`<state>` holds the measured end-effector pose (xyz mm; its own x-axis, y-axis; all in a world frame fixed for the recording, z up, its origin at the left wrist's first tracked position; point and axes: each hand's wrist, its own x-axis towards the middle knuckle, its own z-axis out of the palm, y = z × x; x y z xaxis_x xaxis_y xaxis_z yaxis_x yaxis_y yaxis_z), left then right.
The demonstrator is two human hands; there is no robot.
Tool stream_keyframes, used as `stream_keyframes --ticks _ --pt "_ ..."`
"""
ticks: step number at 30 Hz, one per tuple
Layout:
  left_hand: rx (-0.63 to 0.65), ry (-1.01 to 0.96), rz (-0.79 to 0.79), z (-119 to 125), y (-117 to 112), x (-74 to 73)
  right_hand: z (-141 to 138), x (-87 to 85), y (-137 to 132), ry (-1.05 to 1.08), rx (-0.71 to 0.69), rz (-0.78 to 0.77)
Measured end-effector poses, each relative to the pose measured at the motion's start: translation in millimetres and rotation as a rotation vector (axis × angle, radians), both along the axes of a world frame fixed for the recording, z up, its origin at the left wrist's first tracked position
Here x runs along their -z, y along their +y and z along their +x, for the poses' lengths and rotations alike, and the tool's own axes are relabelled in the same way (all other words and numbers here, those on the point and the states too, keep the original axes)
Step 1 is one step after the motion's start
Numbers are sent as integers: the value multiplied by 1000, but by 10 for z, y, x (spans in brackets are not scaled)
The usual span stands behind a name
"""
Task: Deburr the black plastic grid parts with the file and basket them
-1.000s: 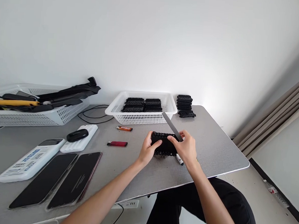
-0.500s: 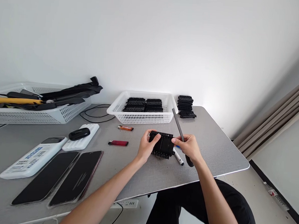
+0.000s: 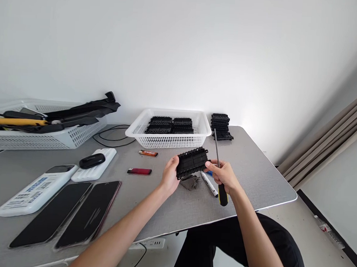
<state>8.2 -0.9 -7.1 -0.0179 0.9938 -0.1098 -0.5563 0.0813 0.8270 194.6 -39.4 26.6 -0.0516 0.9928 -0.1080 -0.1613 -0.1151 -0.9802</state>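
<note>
A black ribbed plastic part is held above the grey table, tilted with its inner face toward me. My left hand grips its left end. My right hand pinches its right end and also holds a flat metal file pointing up, with the file's black and yellow handle sticking out below the palm. Under the part lie a small grey cloth and a white marker pen.
A white basket of black parts stands behind, with a stack of black parts to its right. Two lighters lie left of my hands. Phones, a calculator and a second basket fill the left.
Both hands lifted the black part off the table and tipped it up toward me, uncovering the grey cloth. The file swung from slanting left to nearly upright.
</note>
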Motion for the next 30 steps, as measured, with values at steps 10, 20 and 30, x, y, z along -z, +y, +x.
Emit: stream_keyframes --ticks 10,20,30 --pt "242 150 135 -10 -100 -101 22 17 40 -2 295 105" --pt "332 362 167 9 -89 -53 -1 33 16 -243 230 167" --pt "110 439 268 20 -64 -32 -60 -58 -96 -410 264 232"
